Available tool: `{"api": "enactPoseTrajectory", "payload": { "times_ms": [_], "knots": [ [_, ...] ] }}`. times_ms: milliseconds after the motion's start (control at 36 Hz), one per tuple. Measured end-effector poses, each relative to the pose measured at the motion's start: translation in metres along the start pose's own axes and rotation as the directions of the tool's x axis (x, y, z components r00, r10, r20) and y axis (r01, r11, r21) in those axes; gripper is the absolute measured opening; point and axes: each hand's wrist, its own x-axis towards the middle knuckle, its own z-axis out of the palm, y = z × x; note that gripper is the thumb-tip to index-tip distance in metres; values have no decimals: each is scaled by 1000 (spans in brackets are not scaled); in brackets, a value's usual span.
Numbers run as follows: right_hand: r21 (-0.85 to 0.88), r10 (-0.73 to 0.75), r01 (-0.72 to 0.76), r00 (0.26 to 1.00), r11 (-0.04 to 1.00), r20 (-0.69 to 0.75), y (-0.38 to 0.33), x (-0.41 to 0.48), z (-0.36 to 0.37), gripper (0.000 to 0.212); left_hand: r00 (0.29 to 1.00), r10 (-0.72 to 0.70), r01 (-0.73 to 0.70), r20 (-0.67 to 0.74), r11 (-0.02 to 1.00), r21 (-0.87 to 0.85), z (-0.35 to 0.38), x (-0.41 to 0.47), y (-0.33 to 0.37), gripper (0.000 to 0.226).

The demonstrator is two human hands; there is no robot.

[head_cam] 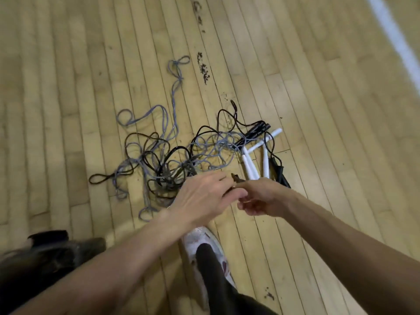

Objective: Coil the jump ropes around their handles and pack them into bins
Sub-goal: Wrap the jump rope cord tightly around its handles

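A tangle of grey rope [159, 123] and black rope [172, 153] lies spread over the wooden floor in front of me. White handles [250, 165] and black handles [280, 173] lie at the pile's right end. My left hand [202, 196] and my right hand [263, 196] meet just above the near edge of the pile. My right hand pinches a small dark piece [235, 177], which looks like a rope end or handle tip. My left hand's fingers curl against the same piece; what they hold is hidden.
Dark crumbs [204, 69] are scattered on the floorboards beyond the ropes. A white painted line [395, 39] runs along the far right. My white shoe [204, 242] stands just below my hands, and a dark blurred object [45, 253] sits at the lower left.
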Motion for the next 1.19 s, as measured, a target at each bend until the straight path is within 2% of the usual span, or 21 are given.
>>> {"api": "enactPoseTrajectory", "payload": {
  "times_ms": [83,111,139,167,278,333,361,444,500,528,611,722,778,833,917,972,1000,1056,1111,1139,1194],
  "knots": [
    [-299,-174,169,985,939,10,-21,-53,3,55,999,-40,41,13,997,-60,-57,1,18,45],
    [-438,-272,254,962,862,23,-30,-75,5,57,998,-63,63,1,995,-83,-78,0,27,46],
    [-527,-354,332,933,782,63,-39,-97,6,49,995,-94,91,-19,989,-120,-100,0,37,49],
    [-554,-406,390,909,736,101,-46,-113,6,40,990,-135,126,-42,978,-165,-116,2,43,51],
    [-491,-540,563,816,665,205,-53,-188,10,40,934,-297,198,-199,894,-403,-198,-3,79,54],
    [-432,-584,631,771,644,256,-50,-225,18,38,901,-341,176,-269,854,-490,-237,-12,93,54],
    [-404,-616,663,744,631,259,-49,-234,22,45,891,-349,165,-291,846,-507,-249,-12,98,55],
    [-358,-803,783,581,508,131,-50,-270,45,83,881,-329,118,-341,849,-515,-285,-23,120,58],
    [-367,-900,851,429,375,73,-52,-302,64,95,878,-305,90,-370,863,-497,-312,-39,142,58],
    [-387,-922,867,375,315,90,-53,-315,71,87,873,-292,74,-391,871,-485,-324,-47,151,56],
    [-447,-951,878,266,171,159,-52,-353,93,16,852,-255,39,-457,902,-431,-360,-73,177,47],
    [-411,-942,896,267,166,202,-42,-396,113,35,828,-206,25,-522,943,-331,-393,-100,200,51],
    [-335,-934,926,265,176,240,-35,-420,122,47,804,-226,54,-550,949,-311,-405,-113,207,55],
    [-182,-925,955,276,234,261,-28,-445,133,50,780,-324,127,-536,919,-372,-412,-127,212,52],
    [98,-914,929,326,358,243,-21,-469,147,46,709,-509,239,-489,825,-512,-399,-152,225,33],
    [273,-898,859,384,433,215,-19,-480,154,43,646,-587,256,-488,769,-585,-381,-170,242,37],
    [340,-891,824,411,454,195,-17,-486,158,41,643,-616,238,-455,725,-646,-372,-180,252,45],
    [442,-875,760,457,477,159,-12,-495,165,41,743,-617,189,-261,567,-801,-354,-201,277,67],
    [496,-867,728,483,474,119,-6,-503,171,41,849,-526,205,-44,405,-891,-343,-223,300,86],
    [517,-864,716,493,469,101,-6,-506,172,42,881,-473,204,7,366,-908,-339,-229,308,88],
    [528,-859,709,505,467,81,0,-513,173,41,902,-432,168,-18,390,-905,-337,-241,323,70]
  ]
}}
